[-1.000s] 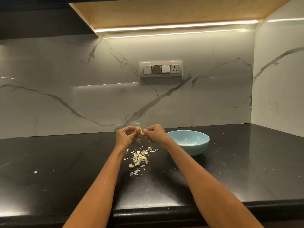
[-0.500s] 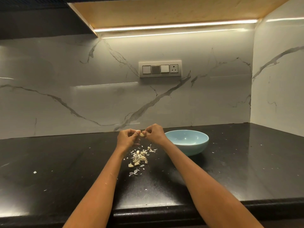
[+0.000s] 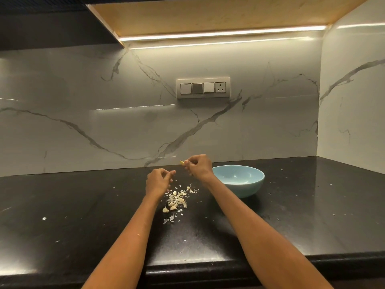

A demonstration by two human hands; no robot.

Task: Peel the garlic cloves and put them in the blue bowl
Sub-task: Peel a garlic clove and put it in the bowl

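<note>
The garlic clove (image 3: 182,162) is a small, pale yellow nub, pinched at the fingertips of the right hand (image 3: 199,165) and held above the counter (image 3: 312,205), at about 9 o'clock from the blue bowl (image 3: 238,180). Whether any skin clings to it cannot be told at this size. The left hand (image 3: 158,181) hangs lower, at 7 o'clock from the right, apart from it, with fingers curled and thumb meeting fingertips; whether a scrap of peel sits between them cannot be told.

Below the hands, at 6 o'clock, lies a loose pile of cloves and peels (image 3: 176,201), cream lumps mixed with thin papery flakes, and a curled white peel (image 3: 169,219) lies just nearer the counter's front edge. The bowl stands at 3 o'clock from the pile, near but not touching it.

The counter runs wide to 9 o'clock and to 3 o'clock, with a rounded front lip at the bottom and the wall (image 3: 83,122) at the back, meeting a side wall at the right corner.

The counter is black, polished stone flecked with white crumbs. The bowl is smooth, glossy, round and shallow. The wall is white marble with grey veins, carrying a rectangular switch plate (image 3: 203,88).
</note>
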